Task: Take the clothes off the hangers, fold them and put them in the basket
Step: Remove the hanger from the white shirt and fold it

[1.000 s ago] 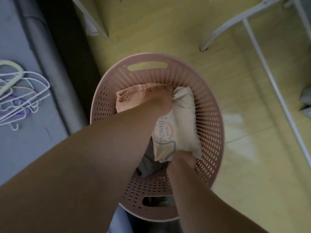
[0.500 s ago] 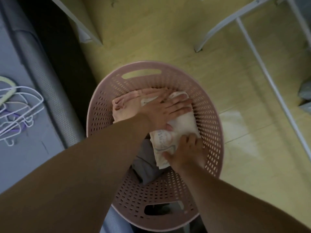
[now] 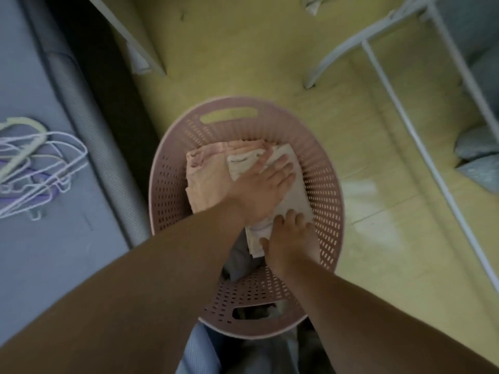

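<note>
A pink perforated basket [image 3: 328, 190] stands on the yellow floor in front of me. Inside it lie a folded pink garment [image 3: 206, 182] on the left, a folded cream garment [image 3: 298, 193] on the right, and a grey garment [image 3: 239, 261] lower down. My left hand [image 3: 263, 188] lies flat with straight fingers on the cream garment, pressing it down. My right hand [image 3: 290, 240] rests on the near end of the same garment, fingers bent over its edge. A pile of bare white and purple hangers [image 3: 37, 168] lies on the grey bed at left.
The grey bed [image 3: 54, 255] with its padded edge runs along the left. A white metal rack frame [image 3: 405, 109] stands on the floor at right, with grey cloth [image 3: 478, 160] beside it. A white board [image 3: 135, 41] leans behind the basket.
Both hands went from gripping the cream garment and lowering it into the basket to lying on top of it. The garment now lies flatter beside the pink one.
</note>
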`<move>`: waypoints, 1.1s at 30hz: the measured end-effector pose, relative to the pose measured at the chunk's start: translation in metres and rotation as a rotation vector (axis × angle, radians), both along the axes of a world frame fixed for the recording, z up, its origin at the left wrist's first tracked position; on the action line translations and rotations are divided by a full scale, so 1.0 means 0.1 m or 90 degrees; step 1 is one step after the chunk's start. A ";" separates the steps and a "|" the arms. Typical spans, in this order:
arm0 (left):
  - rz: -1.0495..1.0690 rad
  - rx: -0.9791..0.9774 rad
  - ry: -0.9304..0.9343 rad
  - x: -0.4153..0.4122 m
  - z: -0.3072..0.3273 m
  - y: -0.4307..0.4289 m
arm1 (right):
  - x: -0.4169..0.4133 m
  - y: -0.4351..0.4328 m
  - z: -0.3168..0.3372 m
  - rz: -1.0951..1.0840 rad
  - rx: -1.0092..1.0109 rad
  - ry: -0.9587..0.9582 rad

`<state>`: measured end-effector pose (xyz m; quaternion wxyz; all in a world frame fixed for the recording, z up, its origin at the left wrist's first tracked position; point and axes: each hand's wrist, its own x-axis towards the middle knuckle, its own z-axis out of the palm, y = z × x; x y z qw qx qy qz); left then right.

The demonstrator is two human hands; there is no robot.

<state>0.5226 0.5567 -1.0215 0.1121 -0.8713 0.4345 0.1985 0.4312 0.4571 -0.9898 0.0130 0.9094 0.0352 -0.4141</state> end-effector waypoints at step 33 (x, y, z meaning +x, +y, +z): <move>0.781 -0.589 0.052 -0.92 7.09 0.23 | -0.39 -0.83 6.79 -0.525 0.531 -0.258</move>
